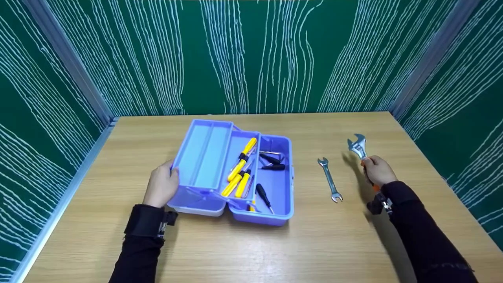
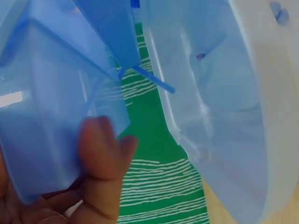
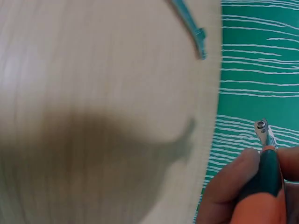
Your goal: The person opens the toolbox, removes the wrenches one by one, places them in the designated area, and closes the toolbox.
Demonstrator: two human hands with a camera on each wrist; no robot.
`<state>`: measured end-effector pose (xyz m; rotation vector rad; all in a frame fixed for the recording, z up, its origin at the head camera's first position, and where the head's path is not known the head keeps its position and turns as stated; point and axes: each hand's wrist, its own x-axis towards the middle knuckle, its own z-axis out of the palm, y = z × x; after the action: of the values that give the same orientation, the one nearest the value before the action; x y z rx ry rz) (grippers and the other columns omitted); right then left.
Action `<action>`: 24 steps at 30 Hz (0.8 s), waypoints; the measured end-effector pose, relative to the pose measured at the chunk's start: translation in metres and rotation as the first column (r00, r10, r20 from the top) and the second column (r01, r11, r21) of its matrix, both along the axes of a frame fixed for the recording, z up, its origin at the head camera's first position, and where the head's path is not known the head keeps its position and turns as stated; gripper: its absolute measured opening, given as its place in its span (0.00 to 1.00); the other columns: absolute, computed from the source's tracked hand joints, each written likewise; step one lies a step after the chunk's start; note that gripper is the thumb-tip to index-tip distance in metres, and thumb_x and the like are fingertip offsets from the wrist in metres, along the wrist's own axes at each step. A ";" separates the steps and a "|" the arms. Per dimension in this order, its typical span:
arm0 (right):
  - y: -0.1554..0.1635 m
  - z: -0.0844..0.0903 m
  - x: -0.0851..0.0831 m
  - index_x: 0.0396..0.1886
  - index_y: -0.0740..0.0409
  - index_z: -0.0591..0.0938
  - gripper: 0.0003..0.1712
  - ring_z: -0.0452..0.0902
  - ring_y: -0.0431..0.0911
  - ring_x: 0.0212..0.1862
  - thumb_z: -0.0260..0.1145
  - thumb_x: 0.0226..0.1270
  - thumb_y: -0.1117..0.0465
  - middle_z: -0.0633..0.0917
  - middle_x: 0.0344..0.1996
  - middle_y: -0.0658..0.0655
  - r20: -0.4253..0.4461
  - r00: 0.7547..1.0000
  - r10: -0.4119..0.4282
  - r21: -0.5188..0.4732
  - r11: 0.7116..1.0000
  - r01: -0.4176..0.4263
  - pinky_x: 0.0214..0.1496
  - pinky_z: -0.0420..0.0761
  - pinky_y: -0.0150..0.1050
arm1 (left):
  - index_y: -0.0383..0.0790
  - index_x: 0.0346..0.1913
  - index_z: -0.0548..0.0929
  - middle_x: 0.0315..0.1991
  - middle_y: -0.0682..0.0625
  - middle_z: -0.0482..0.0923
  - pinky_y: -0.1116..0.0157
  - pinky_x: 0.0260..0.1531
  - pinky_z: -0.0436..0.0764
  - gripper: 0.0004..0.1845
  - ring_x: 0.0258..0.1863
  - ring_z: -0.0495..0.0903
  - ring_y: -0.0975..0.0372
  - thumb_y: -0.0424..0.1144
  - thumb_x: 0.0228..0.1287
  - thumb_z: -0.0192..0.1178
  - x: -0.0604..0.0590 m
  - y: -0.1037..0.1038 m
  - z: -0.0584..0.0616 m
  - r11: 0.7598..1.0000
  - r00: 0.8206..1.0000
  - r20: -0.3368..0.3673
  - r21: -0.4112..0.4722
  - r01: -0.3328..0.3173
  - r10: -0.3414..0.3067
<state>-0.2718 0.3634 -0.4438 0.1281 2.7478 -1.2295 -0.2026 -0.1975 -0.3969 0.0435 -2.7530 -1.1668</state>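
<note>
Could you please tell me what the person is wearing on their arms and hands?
Both arms are in long black sleeves. The left hand and right hand are bare, without gloves. A broad black strap wraps the left wrist, and a small black mount sits at the right wrist.

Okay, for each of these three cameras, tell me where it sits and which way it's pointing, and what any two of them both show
Head: worn on the head, looking forward and down at the wooden table, the blue toolbox, both hands and dark sleeves.
Left wrist: on the left wrist, close against the toolbox's translucent walls; left hand fingers show.
Right wrist: on the right wrist, facing along the tabletop; right hand fingers grip the adjustable wrench.
Shared: head and right wrist views both show that wrench and the open-end spanner.
</note>
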 end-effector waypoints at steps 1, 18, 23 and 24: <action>0.000 -0.001 -0.001 0.54 0.74 0.67 0.26 0.67 0.39 0.21 0.35 0.81 0.53 0.71 0.24 0.50 0.014 1.000 -0.009 0.017 1.000 0.009 0.24 0.70 0.35 | 0.21 0.65 0.70 0.57 0.26 0.76 0.45 0.61 0.73 0.22 0.57 0.77 0.39 0.31 0.73 0.42 0.000 0.000 -0.001 1.000 1.000 0.002 0.008 0.000 0.000; 0.001 -0.014 -0.008 0.58 0.80 0.70 0.29 0.70 0.40 0.25 0.42 0.79 0.55 0.74 0.26 0.51 0.128 0.991 -0.043 0.105 0.994 0.029 0.27 0.73 0.35 | 0.18 0.62 0.71 0.52 0.25 0.78 0.45 0.54 0.78 0.21 0.50 0.80 0.41 0.29 0.73 0.41 0.001 0.003 -0.003 0.999 1.000 -0.011 0.033 -0.006 0.006; 0.000 -0.014 -0.009 0.58 0.80 0.72 0.29 0.72 0.39 0.26 0.45 0.78 0.54 0.78 0.27 0.52 0.128 0.990 -0.061 0.105 0.993 0.048 0.27 0.75 0.33 | 0.19 0.60 0.72 0.52 0.25 0.78 0.45 0.54 0.77 0.20 0.50 0.80 0.40 0.29 0.73 0.41 0.001 0.003 -0.003 1.000 1.000 -0.018 0.023 -0.007 0.008; 0.000 -0.013 -0.008 0.57 0.80 0.72 0.30 0.72 0.39 0.26 0.46 0.78 0.54 0.79 0.27 0.53 0.121 0.991 -0.060 0.109 0.993 0.047 0.27 0.75 0.33 | 0.19 0.61 0.72 0.52 0.25 0.78 0.45 0.55 0.77 0.20 0.51 0.80 0.40 0.29 0.73 0.41 0.001 0.002 -0.004 1.000 1.000 -0.018 0.018 -0.008 0.008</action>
<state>-0.2800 0.3637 -0.4569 0.2806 2.7175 -1.0487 -0.2015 -0.1954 -0.4006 0.0457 -2.7240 -1.1846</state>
